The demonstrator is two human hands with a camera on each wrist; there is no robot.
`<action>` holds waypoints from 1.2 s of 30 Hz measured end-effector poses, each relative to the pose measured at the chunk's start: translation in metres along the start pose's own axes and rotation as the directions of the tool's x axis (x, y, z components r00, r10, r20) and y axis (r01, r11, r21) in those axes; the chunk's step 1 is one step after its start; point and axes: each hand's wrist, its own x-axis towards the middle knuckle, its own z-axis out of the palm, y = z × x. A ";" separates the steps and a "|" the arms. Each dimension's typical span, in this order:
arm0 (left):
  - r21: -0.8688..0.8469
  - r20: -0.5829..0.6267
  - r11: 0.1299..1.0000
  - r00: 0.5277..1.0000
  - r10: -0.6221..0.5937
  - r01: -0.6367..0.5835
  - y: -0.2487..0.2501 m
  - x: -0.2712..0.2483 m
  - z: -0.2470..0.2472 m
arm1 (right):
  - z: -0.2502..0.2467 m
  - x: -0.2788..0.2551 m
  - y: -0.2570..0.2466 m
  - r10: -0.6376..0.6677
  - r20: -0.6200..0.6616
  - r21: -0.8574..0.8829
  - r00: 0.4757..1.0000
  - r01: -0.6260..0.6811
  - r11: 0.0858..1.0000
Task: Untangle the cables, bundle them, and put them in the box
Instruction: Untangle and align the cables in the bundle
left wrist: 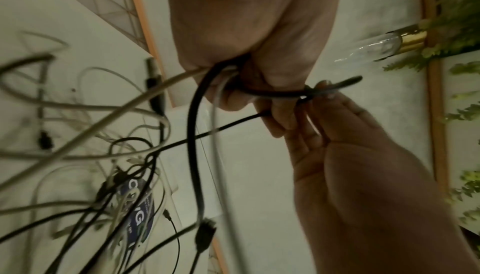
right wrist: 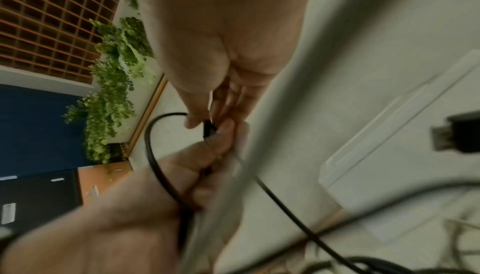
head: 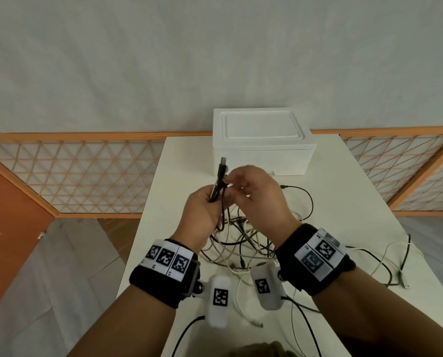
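A tangle of black and pale cables (head: 243, 243) lies on the white table (head: 184, 155) under my raised hands. My left hand (head: 205, 207) grips a few strands of black cable (head: 219, 186) folded together, and a USB plug (head: 223, 161) sticks up from them. My right hand (head: 251, 186) pinches the same black cable (left wrist: 306, 94) just beside the left thumb. Black and pale strands hang from the left fist (left wrist: 246, 69) down into the tangle. The white foam box (head: 261, 140) stands behind, with its lid on.
More loose cables (head: 385, 264) trail over the table's right side toward its edge. Wooden lattice screens (head: 81, 173) run behind and to both sides of the table. The wrist cameras (head: 220, 297) hang under my forearms above the near cables.
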 end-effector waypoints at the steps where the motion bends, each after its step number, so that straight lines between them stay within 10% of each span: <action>1: -0.005 -0.026 1.000 1.000 -0.006 0.006 0.002 0.002 0.001 | 0.001 -0.003 0.005 0.054 -0.039 0.055 0.998 -0.052 0.997; 8: -0.311 0.039 0.950 0.999 0.037 -0.023 0.026 0.005 0.003 | 0.013 -0.019 0.049 0.197 0.442 -0.258 0.875 -0.087 0.962; 16: -0.170 0.134 0.976 0.985 -0.111 0.134 -0.003 0.024 0.004 | -0.017 0.014 0.026 0.118 0.096 -0.218 0.988 -0.095 0.971; 24: 0.434 0.252 0.896 0.968 -0.019 -0.096 -0.024 0.049 0.024 | -0.045 0.028 -0.027 0.023 -0.084 0.164 0.996 -0.009 0.986; 36: 0.175 0.333 0.975 0.940 0.074 -0.138 0.001 0.047 0.036 | -0.046 0.021 0.001 0.261 -0.160 0.402 0.952 -0.179 0.898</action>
